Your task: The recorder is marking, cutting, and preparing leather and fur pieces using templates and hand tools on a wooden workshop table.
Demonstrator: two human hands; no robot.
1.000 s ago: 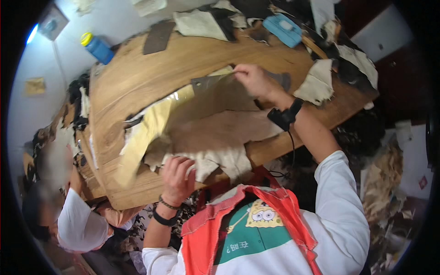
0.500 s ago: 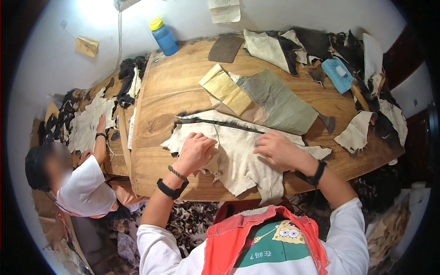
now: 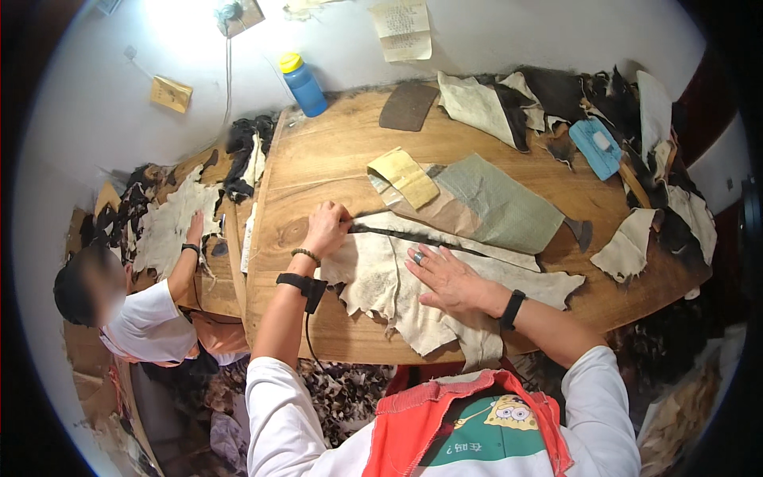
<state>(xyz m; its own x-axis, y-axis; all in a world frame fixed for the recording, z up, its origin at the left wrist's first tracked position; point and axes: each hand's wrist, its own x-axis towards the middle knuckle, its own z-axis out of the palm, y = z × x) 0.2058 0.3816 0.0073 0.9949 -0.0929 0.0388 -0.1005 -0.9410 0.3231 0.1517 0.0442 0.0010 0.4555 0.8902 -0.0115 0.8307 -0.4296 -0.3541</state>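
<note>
A cream-coloured piece of fur hide (image 3: 373, 266) lies skin side up near the front of the wooden table, with dark fur showing along a long slit near its far edge. My left hand (image 3: 326, 228) is closed on the hide's far left corner, fingers pinched together. Flat on the middle of the hide rests my right hand (image 3: 445, 278), its fingers spread and a ring on one of them. Beyond the hide lie a greenish pattern sheet (image 3: 509, 199) and a curled yellow strip (image 3: 404, 176). One flap of the hide hangs over the table's near edge.
A blue bottle (image 3: 304, 87) with a yellow lid stands at the back left beside a brown flat piece (image 3: 408, 106). Hide scraps (image 3: 548, 87) and a blue packet (image 3: 594, 149) line the right side. At the left, a co-worker (image 3: 143, 310) handles another pale hide (image 3: 176, 219).
My left hand has moved to the hide's far left corner and pinched it. My right hand has flattened onto the middle of the hide. The yellow strip has curled up more.
</note>
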